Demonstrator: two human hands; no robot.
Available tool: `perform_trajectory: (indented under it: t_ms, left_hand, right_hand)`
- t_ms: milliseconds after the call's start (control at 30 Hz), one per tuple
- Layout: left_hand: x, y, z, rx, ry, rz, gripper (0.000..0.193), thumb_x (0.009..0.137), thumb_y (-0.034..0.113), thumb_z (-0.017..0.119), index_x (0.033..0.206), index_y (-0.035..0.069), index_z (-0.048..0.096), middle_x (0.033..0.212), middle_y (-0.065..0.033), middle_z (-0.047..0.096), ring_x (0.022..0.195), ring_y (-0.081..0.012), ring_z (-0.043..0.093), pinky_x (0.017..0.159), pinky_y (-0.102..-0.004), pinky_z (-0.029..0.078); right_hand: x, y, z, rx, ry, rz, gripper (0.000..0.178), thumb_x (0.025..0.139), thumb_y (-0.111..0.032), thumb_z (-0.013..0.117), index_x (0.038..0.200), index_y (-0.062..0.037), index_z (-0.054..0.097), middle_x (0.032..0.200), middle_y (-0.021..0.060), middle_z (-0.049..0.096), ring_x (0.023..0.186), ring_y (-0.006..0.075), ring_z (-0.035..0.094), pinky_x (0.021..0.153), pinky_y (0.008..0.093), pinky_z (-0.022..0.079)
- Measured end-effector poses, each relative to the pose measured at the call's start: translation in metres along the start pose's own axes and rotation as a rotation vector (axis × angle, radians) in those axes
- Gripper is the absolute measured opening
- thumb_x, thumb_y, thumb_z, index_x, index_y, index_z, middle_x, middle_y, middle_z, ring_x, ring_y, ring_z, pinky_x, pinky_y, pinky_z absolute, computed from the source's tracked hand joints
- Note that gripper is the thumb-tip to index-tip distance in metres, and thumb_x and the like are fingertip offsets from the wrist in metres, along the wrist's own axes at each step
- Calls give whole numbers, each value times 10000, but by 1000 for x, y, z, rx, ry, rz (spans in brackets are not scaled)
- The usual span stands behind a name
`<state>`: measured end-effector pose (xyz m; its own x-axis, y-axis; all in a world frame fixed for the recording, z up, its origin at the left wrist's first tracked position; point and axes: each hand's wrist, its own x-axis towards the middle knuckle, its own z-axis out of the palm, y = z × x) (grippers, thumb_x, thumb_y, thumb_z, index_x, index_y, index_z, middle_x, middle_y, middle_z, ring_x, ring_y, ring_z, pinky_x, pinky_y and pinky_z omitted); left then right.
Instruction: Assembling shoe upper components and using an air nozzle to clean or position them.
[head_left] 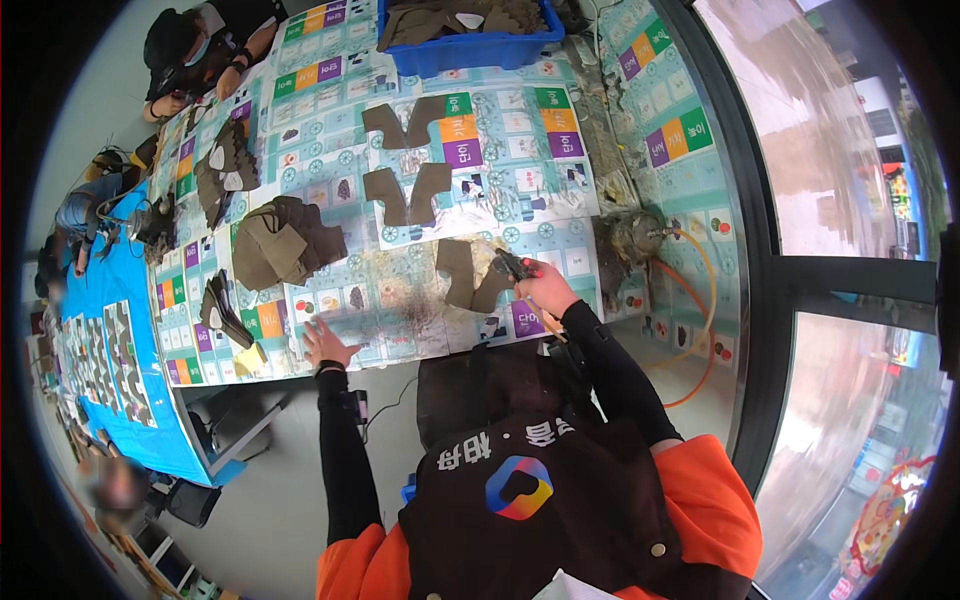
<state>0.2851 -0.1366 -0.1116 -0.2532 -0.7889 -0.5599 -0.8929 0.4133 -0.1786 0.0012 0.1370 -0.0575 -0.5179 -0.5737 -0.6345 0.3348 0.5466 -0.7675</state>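
Observation:
My right hand [548, 291] is closed around a black spray gun [514, 266]. The gun is held over a V-shaped brown fabric piece [457, 275] lying near the table's front edge. My left hand [326, 343] rests at the front edge with its fingers spread and nothing in it. Beyond the gun, two more pairs of brown pieces, a nearer pair [388, 197] and a farther pair [383, 128], lie flat in V shapes. A heap of folded brown fabric [285, 240] sits ahead of my left hand, and a smaller stack [222, 312] lies to its left.
A blue crate [470, 55] of brown pieces stands at the far end. A stained metal container [640, 236] with an orange hose [710, 330] is at the right. Another person [200, 50] works at the far left. A blue-covered table [135, 330] stands to the left.

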Motion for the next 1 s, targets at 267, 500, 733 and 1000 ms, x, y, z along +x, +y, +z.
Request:
perform_trajectory:
  t_ms: [267,500,733,1000]
  left_hand:
    - [4,-24,17,-89,-12,72,1196,503,277,803,1344,171,-41,1406,-102,-70,1282,-336,72,940,-563,248]
    - [5,-23,20,-124,-48,47,1191,508,268,804,1345,177,-39,1407,-90,-82,1289,-317,48,948,-535,253]
    - [10,-27,31,-137,3,85,1226,483,258,814,1343,160,-55,1400,-126,-87,1276,-366,50,914,-555,295]
    - [9,-26,29,-135,6,81,1198,512,259,800,1341,159,-60,1403,-111,-76,1281,-348,54,925,-526,303]
  right_hand:
    - [46,5,15,-148,20,-30,247,572,-94,528,808,-24,541,541,69,521,407,166,474,420,297,385]
    - [46,-14,25,-141,81,47,213,676,-133,519,857,-25,546,550,55,521,452,147,507,441,289,409]
    - [49,-14,26,-200,68,65,214,703,-139,511,887,-35,546,557,43,522,454,131,500,409,276,389]
    - [51,-3,23,-185,57,74,204,656,-136,504,830,-41,552,506,60,497,418,154,490,399,291,388]
